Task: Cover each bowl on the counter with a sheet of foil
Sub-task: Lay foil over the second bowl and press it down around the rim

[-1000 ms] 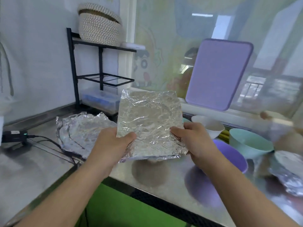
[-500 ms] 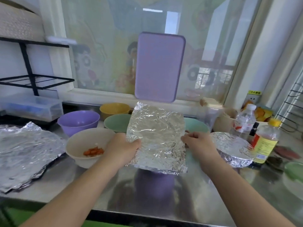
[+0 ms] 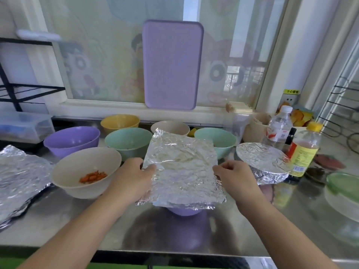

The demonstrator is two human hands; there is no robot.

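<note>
A crinkled foil sheet (image 3: 182,169) lies over a purple bowl (image 3: 183,211), of which only the base shows under the sheet's near edge. My left hand (image 3: 134,177) pinches the sheet's left edge and my right hand (image 3: 233,178) pinches its right edge. To the right stands a bowl wrapped in foil (image 3: 262,162). Uncovered bowls stand around: a cream one with orange pieces (image 3: 86,171), a purple one (image 3: 71,139), two green ones (image 3: 128,141) (image 3: 219,138), a yellow one (image 3: 120,123) and a beige one (image 3: 170,128).
A stack of foil sheets (image 3: 17,177) lies at the left on the steel counter (image 3: 194,235). Bottles (image 3: 303,150) stand at the right, a green-lidded container (image 3: 343,189) at the far right. A purple board (image 3: 172,65) leans on the window.
My view swung right from the foil stack to the bowls. Both hands carried the foil sheet along and lowered it onto the purple bowl.
</note>
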